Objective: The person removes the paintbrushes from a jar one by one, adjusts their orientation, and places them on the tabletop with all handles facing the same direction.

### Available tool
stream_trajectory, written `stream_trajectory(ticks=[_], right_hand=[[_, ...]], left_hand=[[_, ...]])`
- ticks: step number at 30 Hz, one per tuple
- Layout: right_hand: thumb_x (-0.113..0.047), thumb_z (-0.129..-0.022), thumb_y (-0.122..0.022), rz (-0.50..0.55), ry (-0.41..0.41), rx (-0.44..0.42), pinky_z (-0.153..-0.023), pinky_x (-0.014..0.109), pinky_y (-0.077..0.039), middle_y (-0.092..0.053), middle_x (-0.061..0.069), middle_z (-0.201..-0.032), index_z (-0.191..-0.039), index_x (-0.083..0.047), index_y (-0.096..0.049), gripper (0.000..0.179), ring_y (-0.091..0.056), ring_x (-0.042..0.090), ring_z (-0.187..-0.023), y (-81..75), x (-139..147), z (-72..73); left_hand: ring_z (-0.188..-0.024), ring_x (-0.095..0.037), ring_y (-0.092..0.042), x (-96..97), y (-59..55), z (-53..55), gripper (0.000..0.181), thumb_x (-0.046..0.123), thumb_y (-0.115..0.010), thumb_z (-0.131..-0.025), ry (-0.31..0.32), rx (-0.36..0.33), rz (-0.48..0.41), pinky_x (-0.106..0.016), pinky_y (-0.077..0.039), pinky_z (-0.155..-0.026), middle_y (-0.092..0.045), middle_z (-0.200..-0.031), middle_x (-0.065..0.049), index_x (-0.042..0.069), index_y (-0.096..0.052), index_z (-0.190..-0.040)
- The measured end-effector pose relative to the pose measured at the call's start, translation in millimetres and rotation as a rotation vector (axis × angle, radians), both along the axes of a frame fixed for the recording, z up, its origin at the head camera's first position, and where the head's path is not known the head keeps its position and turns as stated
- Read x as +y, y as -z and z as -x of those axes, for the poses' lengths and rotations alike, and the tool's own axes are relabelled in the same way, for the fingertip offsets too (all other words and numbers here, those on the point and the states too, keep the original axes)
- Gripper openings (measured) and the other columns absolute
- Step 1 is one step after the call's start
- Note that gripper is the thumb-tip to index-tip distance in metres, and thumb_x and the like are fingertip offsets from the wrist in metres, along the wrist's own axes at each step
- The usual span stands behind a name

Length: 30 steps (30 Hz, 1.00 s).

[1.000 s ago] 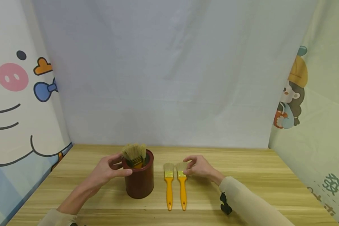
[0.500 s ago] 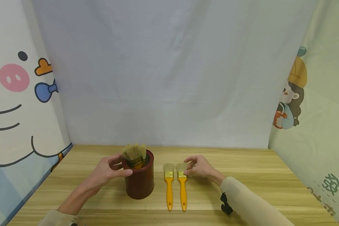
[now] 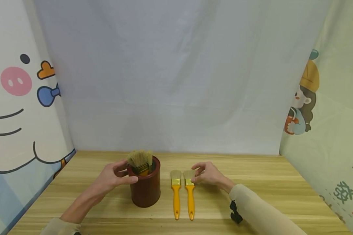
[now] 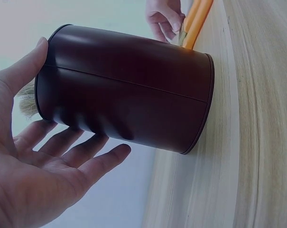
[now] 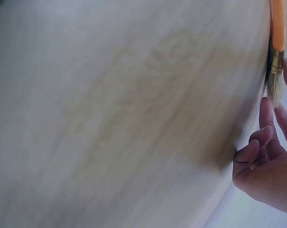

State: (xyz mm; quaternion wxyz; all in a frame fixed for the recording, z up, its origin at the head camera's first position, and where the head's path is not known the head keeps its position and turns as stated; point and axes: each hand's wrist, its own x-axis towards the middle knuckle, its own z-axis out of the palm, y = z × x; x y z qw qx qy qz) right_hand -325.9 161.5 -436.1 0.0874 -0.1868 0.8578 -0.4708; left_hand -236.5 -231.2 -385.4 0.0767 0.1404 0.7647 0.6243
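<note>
A dark red cylindrical brush pot (image 3: 145,192) stands upright, with several paintbrushes (image 3: 139,160) in it, bristles up. My left hand (image 3: 109,178) holds the pot near its rim, thumb on the front and fingers on the far side; the left wrist view shows the fingers (image 4: 81,152) along its wall. Two paintbrushes with orange handles lie side by side to its right: a left paintbrush (image 3: 176,195) and a right paintbrush (image 3: 190,197). My right hand (image 3: 209,173) rests beside the right brush's bristles, thumb at its metal ferrule, index finger extended above, not clasping it.
The wooden table (image 3: 253,182) carries the pot and brushes. A pale cloth (image 3: 170,81) hangs behind it, with a printed cartoon cloth (image 3: 16,130) on the left and another patterned cloth (image 3: 326,147) on the right.
</note>
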Motion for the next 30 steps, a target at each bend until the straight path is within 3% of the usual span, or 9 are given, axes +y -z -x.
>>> stream_trajectory(ticks=[9, 12, 16, 24, 30], right_hand=[[-0.007, -0.082, -0.091, -0.054, 0.098, 0.069, -0.089, 0.049, -0.055, -0.069, 0.014, -0.111, -0.122, 0.0, -0.074, 0.044, -0.063, 0.031, -0.104, -3.2, 2, -5.7], [-0.008, -0.084, -0.09, -0.05, 0.109, 0.086, -0.08, 0.045, -0.054, -0.068, 0.017, -0.116, -0.123, -0.001, -0.074, 0.042, -0.062, 0.028, -0.092, -7.5, 1, -9.2], [-0.01, -0.088, -0.087, -0.034, 0.081, 0.111, -0.066, 0.035, -0.045, -0.068, 0.019, -0.115, -0.124, -0.001, -0.073, 0.039, -0.051, 0.022, -0.075, -15.3, -1, -14.3], [-0.01, -0.088, -0.086, -0.004, 0.004, 0.202, -0.063, 0.027, -0.039, -0.071, 0.002, -0.092, -0.115, -0.005, -0.076, 0.029, -0.048, 0.021, -0.07, -31.8, -13, -26.9], [-0.006, -0.089, -0.085, 0.045, -0.043, 0.224, -0.06, 0.022, -0.037, -0.074, 0.002, -0.09, -0.113, -0.003, -0.075, 0.026, -0.044, 0.011, -0.064, -44.9, -25, -40.7]], left_hand=[[-0.147, -0.052, -0.035, 1.5, -1.7, -1.8, 0.086, 0.021, -0.08, -0.096, 0.007, -0.002, -0.003, -0.055, -0.045, -0.113, -0.029, -0.166, -0.028, 0.002, -0.032, -0.165], [-0.148, -0.052, -0.034, 1.4, -2.1, -2.1, 0.086, 0.02, -0.08, -0.096, 0.012, -0.005, -0.008, -0.054, -0.045, -0.113, -0.028, -0.167, -0.028, 0.002, -0.032, -0.165], [-0.148, -0.052, -0.034, 0.5, -1.2, -1.5, 0.086, 0.02, -0.079, -0.096, 0.014, -0.005, -0.01, -0.054, -0.046, -0.112, -0.027, -0.167, -0.028, 0.002, -0.031, -0.165], [-0.147, -0.052, -0.035, -0.6, 0.8, -1.0, 0.083, 0.02, -0.079, -0.096, 0.019, 0.009, -0.017, -0.054, -0.048, -0.111, -0.029, -0.166, -0.027, 0.004, -0.034, -0.165], [-0.147, -0.052, -0.035, -0.3, 0.0, -1.3, 0.083, 0.02, -0.079, -0.097, 0.02, 0.01, -0.016, -0.053, -0.048, -0.111, -0.029, -0.167, -0.027, 0.004, -0.034, -0.165]])
